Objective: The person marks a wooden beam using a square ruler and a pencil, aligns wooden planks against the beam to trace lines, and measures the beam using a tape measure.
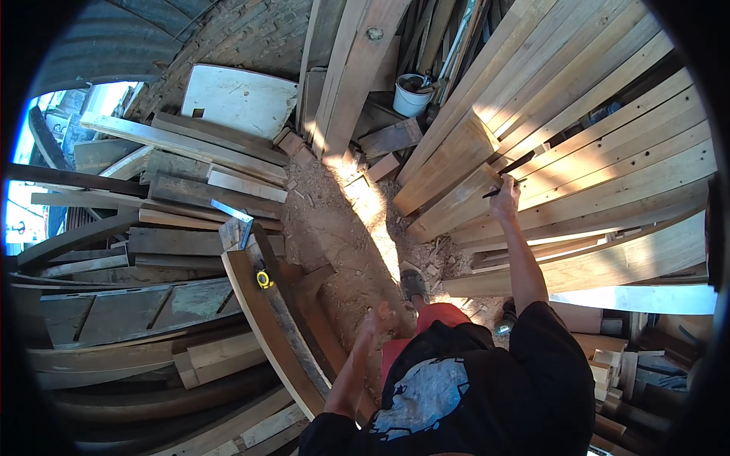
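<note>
My right hand (505, 201) is closed around a slim dark pen or marker (491, 193), held over the near ends of the stacked planks. A thick pale board (456, 201) lies just beside it, its end toward me. Low in front of my body, my left hand (376, 318) is somewhat blurred; its fingers look apart, with nothing seen in them. To its left a curved wooden beam (262, 327) carries a yellow tape measure (264, 279). A try square (242, 220) with a blue handle rests at the beam's far end.
Long planks (578, 83) are stacked at the right, some with dark holes. Weathered boards (182, 243) pile up at the left. A white bucket (412, 95) and a white panel (239, 102) stand at the back. Wood chips and sawdust cover the ground (342, 228).
</note>
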Demonstrator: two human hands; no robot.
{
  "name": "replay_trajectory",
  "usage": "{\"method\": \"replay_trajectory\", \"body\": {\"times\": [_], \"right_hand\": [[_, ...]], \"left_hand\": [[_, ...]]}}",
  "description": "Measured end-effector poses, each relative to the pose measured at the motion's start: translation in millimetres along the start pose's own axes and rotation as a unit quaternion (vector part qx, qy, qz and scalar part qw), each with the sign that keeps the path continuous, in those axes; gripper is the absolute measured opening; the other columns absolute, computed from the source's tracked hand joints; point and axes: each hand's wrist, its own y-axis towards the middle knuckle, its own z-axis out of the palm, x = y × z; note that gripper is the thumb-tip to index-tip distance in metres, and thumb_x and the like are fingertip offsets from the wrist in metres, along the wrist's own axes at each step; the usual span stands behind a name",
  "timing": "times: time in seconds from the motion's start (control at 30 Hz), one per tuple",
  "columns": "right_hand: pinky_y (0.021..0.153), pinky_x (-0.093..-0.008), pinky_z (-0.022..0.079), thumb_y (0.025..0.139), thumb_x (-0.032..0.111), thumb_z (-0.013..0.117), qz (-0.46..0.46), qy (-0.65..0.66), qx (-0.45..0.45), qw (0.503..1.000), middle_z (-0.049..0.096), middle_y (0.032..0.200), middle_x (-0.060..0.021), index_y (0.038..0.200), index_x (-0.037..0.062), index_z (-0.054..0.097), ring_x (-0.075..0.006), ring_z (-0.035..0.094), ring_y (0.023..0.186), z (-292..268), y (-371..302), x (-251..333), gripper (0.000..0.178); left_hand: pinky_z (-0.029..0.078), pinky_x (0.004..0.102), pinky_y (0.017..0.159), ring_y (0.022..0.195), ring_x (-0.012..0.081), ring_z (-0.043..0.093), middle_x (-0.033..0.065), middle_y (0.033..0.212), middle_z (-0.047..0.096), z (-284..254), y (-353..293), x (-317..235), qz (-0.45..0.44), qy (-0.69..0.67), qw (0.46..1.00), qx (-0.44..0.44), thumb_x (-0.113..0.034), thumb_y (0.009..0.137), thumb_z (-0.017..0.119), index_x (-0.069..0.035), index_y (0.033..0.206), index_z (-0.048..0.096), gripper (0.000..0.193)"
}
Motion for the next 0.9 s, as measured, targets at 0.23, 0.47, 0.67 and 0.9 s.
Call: {"method": "replay_trajectory", "body": {"times": [0.23,0.47,0.67,0.9], "right_hand": [[0.087,-0.0481,0.052,0.087,0.008,0.067,0.07,0.032,0.041,0.996,0.067,0.106,-0.0267,0.13,0.0012,0.051,-0.0406,0.065,0.104,-1.3,34.6,-28.3,0.046],[0.099,-0.0475,0.046,0.092,0.022,0.063,-0.049,-0.106,0.072,0.991,0.058,0.131,-0.0211,0.143,-0.0022,0.043,-0.0428,0.053,0.115,-22.8,42.4,62.6,0.06],[0.114,-0.0549,0.032,0.091,0.026,0.062,-0.075,-0.244,0.12,0.959,0.049,0.148,-0.0204,0.15,0.0045,0.037,-0.0424,0.042,0.136,4.4,67.5,76.6,0.067],[0.114,-0.0558,0.034,0.089,0.024,0.065,-0.139,-0.183,0.044,0.972,0.053,0.14,-0.0246,0.146,0.001,0.04,-0.0438,0.05,0.129,19.2,38.2,95.6,0.066]], "left_hand": [[0.052,0.04,0.097,0.114,0.0304,0.067,0.0168,0.121,0.07,-9.7,-31.4,62.2,-0.105,-0.12,0.985,-0.073,-0.039,0.088,0.07,-0.01,0.135,0.058,0.056],[0.053,0.0338,0.087,0.101,0.0176,0.067,0.0124,0.113,0.072,14.9,-7.1,70.3,-0.082,-0.332,0.933,-0.113,-0.031,0.09,0.071,-0.004,0.137,0.057,0.056],[0.054,0.0343,0.086,0.096,0.019,0.069,0.0131,0.113,0.072,18.7,6.2,43.7,-0.081,-0.315,0.945,-0.044,-0.031,0.091,0.07,-0.003,0.134,0.058,0.053],[0.051,0.037,0.095,0.11,0.0246,0.068,0.0153,0.117,0.071,32.5,1.4,84.4,-0.07,-0.28,0.954,-0.085,-0.036,0.089,0.069,-0.006,0.131,0.061,0.052]]}}
